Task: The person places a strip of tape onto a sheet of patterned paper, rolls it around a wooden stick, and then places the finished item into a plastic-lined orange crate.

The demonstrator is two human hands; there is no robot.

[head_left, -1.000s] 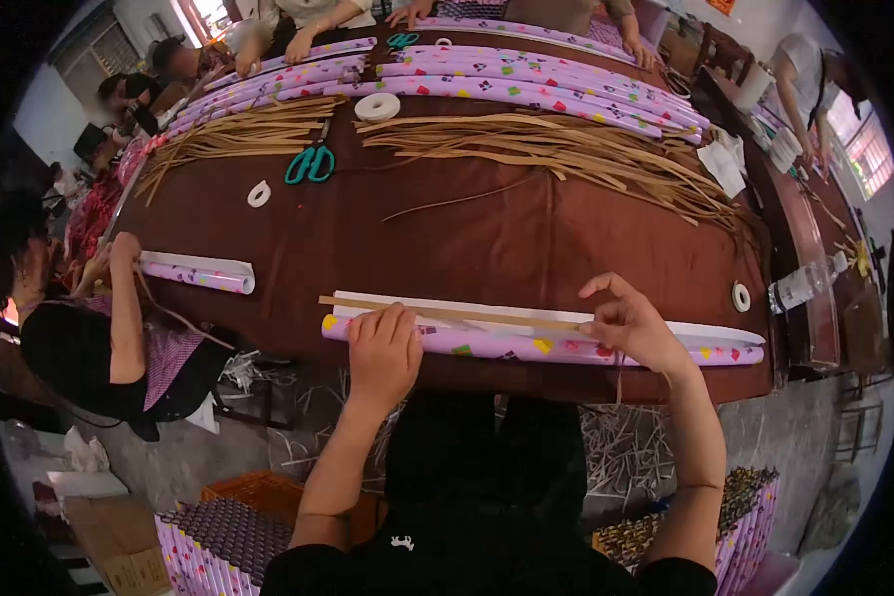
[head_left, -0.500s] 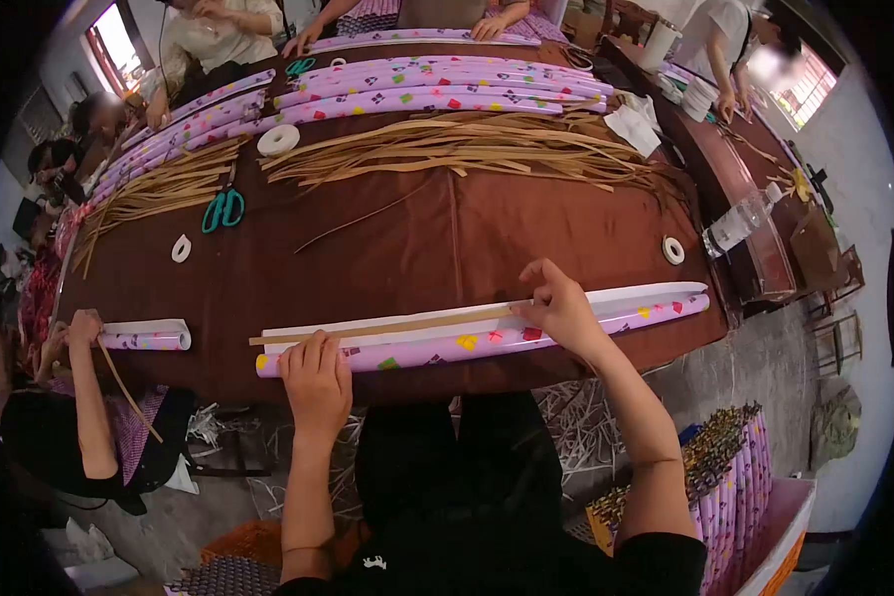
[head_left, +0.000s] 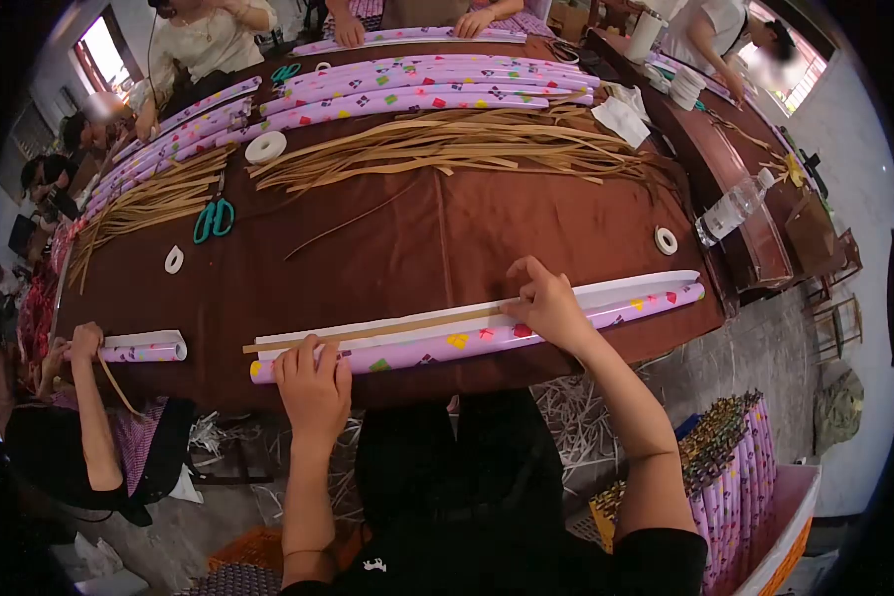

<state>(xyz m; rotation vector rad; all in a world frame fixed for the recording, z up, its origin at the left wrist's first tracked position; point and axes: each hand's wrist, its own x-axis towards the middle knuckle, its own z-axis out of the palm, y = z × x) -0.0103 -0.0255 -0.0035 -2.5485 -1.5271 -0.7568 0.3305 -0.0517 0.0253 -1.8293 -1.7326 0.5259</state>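
Left hand [head_left: 313,382] flat on pink paper roll [head_left: 467,341], right hand [head_left: 546,306] pinching tan strip [head_left: 387,328].

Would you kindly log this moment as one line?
left hand: pressing purple paper roll | right hand: pinching tan strip | brown table

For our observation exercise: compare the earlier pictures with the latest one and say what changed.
Little changed. The left hand presses the pink patterned paper roll as before; the right hand stays pinching the thin tan strip. Only the view swung, so everything sits further left.
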